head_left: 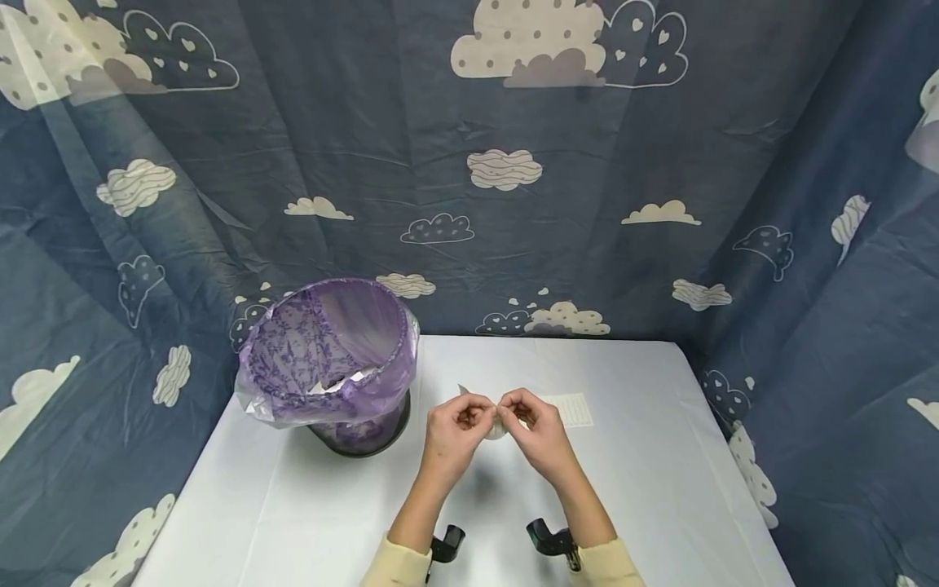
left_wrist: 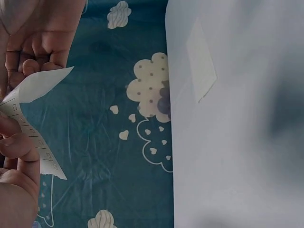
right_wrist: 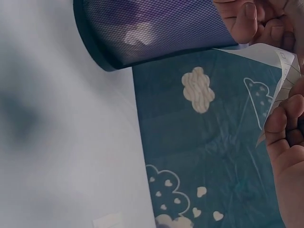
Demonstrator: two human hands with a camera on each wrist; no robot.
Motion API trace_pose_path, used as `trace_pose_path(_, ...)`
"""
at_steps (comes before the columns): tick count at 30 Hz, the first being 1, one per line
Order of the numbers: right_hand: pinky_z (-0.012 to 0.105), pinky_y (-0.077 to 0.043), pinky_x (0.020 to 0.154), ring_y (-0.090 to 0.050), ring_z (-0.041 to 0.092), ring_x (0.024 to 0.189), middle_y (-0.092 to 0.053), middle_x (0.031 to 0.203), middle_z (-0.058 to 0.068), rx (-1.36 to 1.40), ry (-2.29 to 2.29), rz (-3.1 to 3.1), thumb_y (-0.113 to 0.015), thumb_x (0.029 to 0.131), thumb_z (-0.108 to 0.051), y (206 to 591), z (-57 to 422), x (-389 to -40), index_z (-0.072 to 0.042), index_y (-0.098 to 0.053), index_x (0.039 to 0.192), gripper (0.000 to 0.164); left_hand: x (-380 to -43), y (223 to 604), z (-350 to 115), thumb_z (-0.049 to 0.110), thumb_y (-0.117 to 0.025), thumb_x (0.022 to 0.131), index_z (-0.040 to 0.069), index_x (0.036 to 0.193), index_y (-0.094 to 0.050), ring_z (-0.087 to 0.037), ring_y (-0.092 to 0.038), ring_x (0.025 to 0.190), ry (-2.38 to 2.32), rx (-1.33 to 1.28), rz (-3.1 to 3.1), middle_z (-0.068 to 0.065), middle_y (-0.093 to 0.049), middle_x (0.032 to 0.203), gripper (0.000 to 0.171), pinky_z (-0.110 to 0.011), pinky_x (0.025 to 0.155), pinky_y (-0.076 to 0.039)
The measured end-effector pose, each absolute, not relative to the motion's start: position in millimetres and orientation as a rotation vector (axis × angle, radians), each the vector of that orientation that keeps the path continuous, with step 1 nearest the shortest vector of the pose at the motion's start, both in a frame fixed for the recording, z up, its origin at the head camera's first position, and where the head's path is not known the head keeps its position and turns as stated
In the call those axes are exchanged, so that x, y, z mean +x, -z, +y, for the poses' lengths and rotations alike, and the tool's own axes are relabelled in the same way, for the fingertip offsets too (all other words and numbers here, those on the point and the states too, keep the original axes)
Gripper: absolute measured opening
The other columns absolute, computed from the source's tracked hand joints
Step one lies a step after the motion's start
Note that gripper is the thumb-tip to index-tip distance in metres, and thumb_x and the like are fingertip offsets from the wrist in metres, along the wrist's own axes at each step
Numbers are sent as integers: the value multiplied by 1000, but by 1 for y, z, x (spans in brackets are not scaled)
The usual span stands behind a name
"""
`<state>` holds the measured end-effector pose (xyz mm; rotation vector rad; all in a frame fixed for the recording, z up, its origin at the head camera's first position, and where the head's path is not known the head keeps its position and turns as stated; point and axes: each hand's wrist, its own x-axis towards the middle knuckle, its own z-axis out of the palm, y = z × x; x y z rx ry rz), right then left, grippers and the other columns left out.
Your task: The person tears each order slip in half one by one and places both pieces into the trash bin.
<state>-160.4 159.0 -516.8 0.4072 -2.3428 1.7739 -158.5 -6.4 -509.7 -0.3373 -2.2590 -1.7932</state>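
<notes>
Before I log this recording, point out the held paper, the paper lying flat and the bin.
Held paper [left_wrist: 43, 85]: left wrist view, on its blank flap.
Flat paper [head_left: 572, 409]: head view, on the middle of its visible surface.
Bin [right_wrist: 183, 28]: right wrist view, on its mesh side wall.

Curtained booth — cloud-print drapes [head_left: 411, 183] on three sides of a white table [head_left: 653, 465]

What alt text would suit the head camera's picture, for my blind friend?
A person's left hand and right hand pinch a piece of paper above a white table. A purple-lined bin stands on the left, a pale sheet lies beyond the right hand, and dark cloud-print cloth hangs behind.
</notes>
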Motion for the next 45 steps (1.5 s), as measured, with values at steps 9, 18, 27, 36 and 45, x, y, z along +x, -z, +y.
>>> trace_pose_path(9, 23, -56, 84, -62, 8, 84, -71, 91, 9, 448, -1733, -2340, -68, 103, -8, 511, 157, -164, 1, -70, 102, 9, -161, 505, -8, 1, -80, 91, 12, 90, -80, -3, -58, 67, 1793, -345, -2219, -1, -70, 75, 11, -16, 60, -49)
trace_pose_path(18, 22, -56, 83, -62, 6, 85, -71, 92, 10, 454, -1753, -2332, -68, 104, -9, 509, 155, -164, 3, -69, 103, 11, -161, 504, -9, 2, -80, 91, 12, 90, -80, -3, -59, 68, 1794, -339, -2215, -2, -70, 75, 10, -16, 60, -50)
trace_pose_path(27, 22, -58, 83, -64, 6, 84, -72, 92, 8, 459, -1691, -2336, -68, 103, -7, 508, 155, -163, 0, -69, 102, 7, -161, 501, -9, 5, -80, 92, 11, 90, -81, -4, -61, 69, 1800, -331, -2218, -1, -71, 76, 6, -17, 61, -51)
trace_pose_path(36, 21, -58, 82, -66, 5, 87, -73, 94, 8, 458, -1675, -2336, -67, 104, -10, 508, 154, -163, 1, -68, 101, 11, -161, 503, -7, 7, -80, 92, 8, 91, -80, -4, -61, 71, 1821, -305, -2217, -1, -71, 76, 1, -17, 63, -53)
trace_pose_path(45, 21, -58, 85, -67, 5, 89, -73, 95, 9, 450, -1683, -2330, -68, 103, -8, 508, 155, -163, -1, -68, 101, 7, -161, 503, -6, 8, -81, 92, 5, 92, -80, -4, -60, 69, 1857, -296, -2205, -3, -70, 75, 3, -17, 62, -53)
